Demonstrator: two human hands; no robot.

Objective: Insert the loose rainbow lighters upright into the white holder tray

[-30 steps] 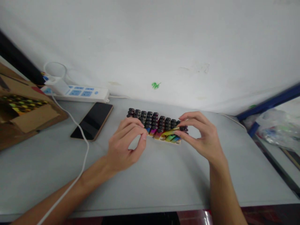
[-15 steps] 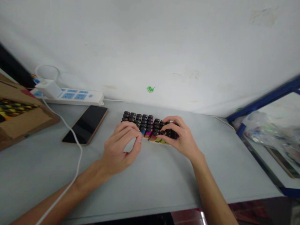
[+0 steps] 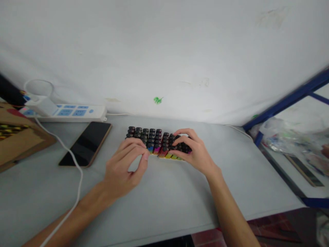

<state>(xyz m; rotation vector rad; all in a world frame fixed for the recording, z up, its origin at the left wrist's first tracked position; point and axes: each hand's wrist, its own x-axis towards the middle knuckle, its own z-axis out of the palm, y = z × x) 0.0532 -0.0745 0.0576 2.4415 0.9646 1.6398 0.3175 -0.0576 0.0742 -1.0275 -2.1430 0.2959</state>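
Rows of small black-topped pieces [image 3: 152,136] stand packed together on the table near the wall. Each black top has a small ring mark, and the front row shows blue, pink, red and yellow sides. At the left part of the rows is my left hand [image 3: 125,168], its thumb and fingertips pinched together at the front edge. Anything between those fingertips is too small to make out. My right hand [image 3: 196,151] curls over the right end of the rows, thumb in front and fingers on top, holding black-topped pieces there. That hand hides part of them.
To the left lie a dark phone [image 3: 86,144], a white power strip [image 3: 77,112] with a plugged-in charger [image 3: 42,105], and a cardboard box [image 3: 23,137]. A white cable [image 3: 79,181] crosses above my left forearm. On the right stand a blue frame [image 3: 288,97] and clear plastic bags [image 3: 279,135].
The camera view has shifted, so everything sits a little further left and most things lower. Both hands keep nearly the same pose and place against the black-topped rows.
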